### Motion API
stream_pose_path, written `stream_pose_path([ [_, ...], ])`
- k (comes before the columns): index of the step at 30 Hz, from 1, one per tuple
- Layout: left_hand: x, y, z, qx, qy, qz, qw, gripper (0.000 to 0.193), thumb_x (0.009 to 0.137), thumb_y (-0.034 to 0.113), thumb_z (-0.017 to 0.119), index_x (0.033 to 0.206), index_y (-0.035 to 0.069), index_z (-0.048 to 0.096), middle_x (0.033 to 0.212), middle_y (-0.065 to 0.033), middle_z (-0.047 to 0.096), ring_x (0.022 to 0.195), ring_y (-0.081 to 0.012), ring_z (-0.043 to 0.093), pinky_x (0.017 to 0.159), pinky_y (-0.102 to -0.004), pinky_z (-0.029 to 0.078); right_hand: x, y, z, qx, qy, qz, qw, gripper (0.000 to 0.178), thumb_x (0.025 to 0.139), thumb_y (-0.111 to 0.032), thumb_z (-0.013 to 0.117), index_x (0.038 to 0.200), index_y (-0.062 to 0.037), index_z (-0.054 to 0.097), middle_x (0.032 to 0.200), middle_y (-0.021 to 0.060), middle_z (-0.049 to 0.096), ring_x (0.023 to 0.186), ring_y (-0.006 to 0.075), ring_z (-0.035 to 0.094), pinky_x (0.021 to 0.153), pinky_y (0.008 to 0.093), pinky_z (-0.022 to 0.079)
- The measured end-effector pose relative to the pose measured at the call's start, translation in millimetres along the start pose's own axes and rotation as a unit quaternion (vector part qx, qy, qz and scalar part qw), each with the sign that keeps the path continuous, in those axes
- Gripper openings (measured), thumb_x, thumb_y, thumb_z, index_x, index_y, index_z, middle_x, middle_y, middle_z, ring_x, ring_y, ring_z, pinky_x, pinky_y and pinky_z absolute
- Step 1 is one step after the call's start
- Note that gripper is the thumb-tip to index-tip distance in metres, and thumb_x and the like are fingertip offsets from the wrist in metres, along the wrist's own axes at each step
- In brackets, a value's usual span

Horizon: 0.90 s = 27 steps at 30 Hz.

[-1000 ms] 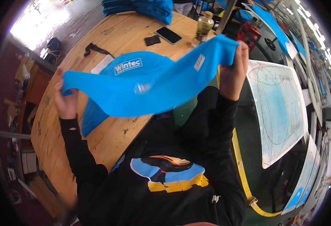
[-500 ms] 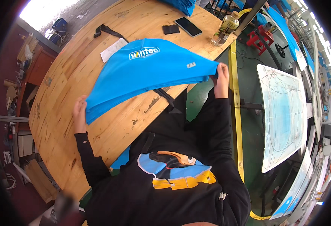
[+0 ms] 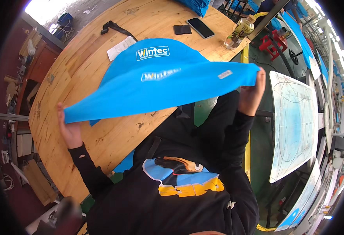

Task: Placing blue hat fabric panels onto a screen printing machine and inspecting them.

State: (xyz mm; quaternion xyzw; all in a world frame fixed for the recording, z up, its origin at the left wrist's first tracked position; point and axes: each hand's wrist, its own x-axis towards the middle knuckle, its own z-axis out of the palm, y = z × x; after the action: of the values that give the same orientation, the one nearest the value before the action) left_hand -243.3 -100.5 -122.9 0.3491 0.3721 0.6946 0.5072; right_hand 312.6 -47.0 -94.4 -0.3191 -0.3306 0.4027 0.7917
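A bright blue fabric piece [image 3: 156,96] with a pale printed logo and a small pale label stretches between my two hands, raised off the wooden table. My left hand [image 3: 71,131] pinches its left corner. Its right end is gripped by my right hand [image 3: 252,94], out past the table's edge. Under and behind it lies more blue fabric [image 3: 180,49] of similar shape, with a sharper white logo. How many layers are there is hidden by the raised piece.
On the wooden table [image 3: 58,86] are a paper slip [image 3: 119,48], a black strap [image 3: 119,29], a dark flat pouch [image 3: 182,29], a phone [image 3: 200,28], a drink bottle [image 3: 240,32] and a blue fabric pile [image 3: 193,5]. A yellow rail [image 3: 248,152] and marked white boards [image 3: 293,125] stand right.
The top blue fabric piece has come up off the fabric beneath and toward me. My hands have spread apart, left hand leftward and lower, right hand rightward.
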Motion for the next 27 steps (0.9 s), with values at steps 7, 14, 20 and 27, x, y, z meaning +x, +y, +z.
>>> stream_pose_path([
  [7, 53.4, 12.4, 25.3, -0.092, -0.005, 0.049, 0.994, 0.034, 0.098, 0.019, 0.047, 0.131, 0.010, 0.047, 0.111, -0.0044, 0.057, 0.108, -0.0187, 0.053, 0.098, -0.0391, 0.038, 50.4, 7.9, 22.9, 0.000, -0.029, 0.038, 0.999, 0.016, 0.097, -0.021, 0.052, 0.107, -0.0086, 0.055, 0.094, 0.0006, 0.060, 0.087, 0.0101, 0.058, 0.077, 0.0282, 0.048],
  [14, 78.6, 40.5, 47.9, -0.055, 0.024, 0.147, 0.987, 0.031, 0.097, 0.018, 0.051, 0.126, 0.007, 0.051, 0.109, -0.0047, 0.056, 0.109, -0.0164, 0.052, 0.098, -0.0361, 0.037, 90.4, 3.1, 54.6, 0.017, -0.084, -0.044, 0.995, 0.019, 0.098, -0.025, 0.051, 0.104, -0.0072, 0.053, 0.097, 0.0039, 0.060, 0.089, 0.0131, 0.059, 0.079, 0.0326, 0.050],
  [20, 60.4, -7.2, -22.9, 0.116, 0.047, 0.067, 0.990, 0.032, 0.096, 0.023, 0.053, 0.123, 0.004, 0.053, 0.108, -0.0056, 0.056, 0.106, -0.0131, 0.051, 0.093, -0.0328, 0.039, 54.1, 53.2, 11.4, -0.035, -0.026, 0.059, 0.997, 0.017, 0.098, -0.024, 0.051, 0.104, -0.0089, 0.052, 0.098, 0.0040, 0.060, 0.091, 0.0128, 0.059, 0.076, 0.0329, 0.051],
  [27, 13.3, -75.2, -32.0, 0.364, 0.026, -0.021, 0.931, 0.023, 0.096, 0.013, 0.053, 0.114, -0.001, 0.057, 0.111, -0.0062, 0.060, 0.107, -0.0121, 0.054, 0.092, -0.0253, 0.040, 3.5, 118.6, -69.5, -0.134, 0.100, 0.196, 0.966, 0.010, 0.097, -0.023, 0.053, 0.099, -0.0141, 0.053, 0.095, -0.0013, 0.054, 0.088, 0.0110, 0.055, 0.068, 0.0302, 0.051],
])
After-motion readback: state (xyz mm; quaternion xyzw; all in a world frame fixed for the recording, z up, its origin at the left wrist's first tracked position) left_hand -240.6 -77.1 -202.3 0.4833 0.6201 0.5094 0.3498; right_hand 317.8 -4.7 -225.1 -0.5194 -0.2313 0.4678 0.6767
